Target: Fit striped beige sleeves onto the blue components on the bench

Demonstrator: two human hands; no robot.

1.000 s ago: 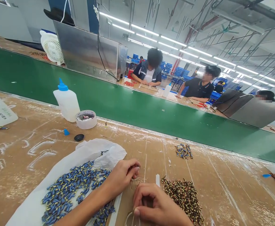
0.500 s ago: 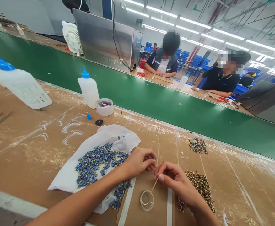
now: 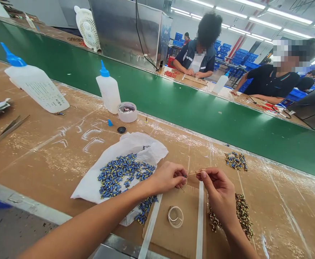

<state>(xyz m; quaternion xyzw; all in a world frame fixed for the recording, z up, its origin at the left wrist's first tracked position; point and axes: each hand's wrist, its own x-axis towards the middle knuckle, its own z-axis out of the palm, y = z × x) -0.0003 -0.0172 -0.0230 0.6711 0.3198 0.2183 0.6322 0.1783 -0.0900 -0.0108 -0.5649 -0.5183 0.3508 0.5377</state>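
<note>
My left hand (image 3: 170,177) is closed in a pinch on a small dark piece (image 3: 185,176), mostly hidden by the fingertips. My right hand (image 3: 219,190) pinches a thin wooden stick (image 3: 193,174), whose tip points left and reaches the piece. Below the hands, a small clear round dish (image 3: 169,217) rests on a cardboard sheet (image 3: 170,239) with pale tape strips. Left of it, many small blue-and-yellow pieces (image 3: 114,176) lie on a crumpled white sheet (image 3: 87,187). Beside my right forearm is a heap of small brown-and-cream pieces (image 3: 242,212).
A smaller cluster (image 3: 236,160) lies farther right. Two white bottles with blue nozzles (image 3: 42,88) (image 3: 109,93), a tape roll (image 3: 127,113), a black cap (image 3: 121,130) and tweezers (image 3: 13,127) are to the left. Beyond runs a green conveyor belt (image 3: 157,97), with two people opposite.
My right hand has lifted the stick out of the dish and swung its tip to the piece in my left hand. The camera view has shifted down and left.
</note>
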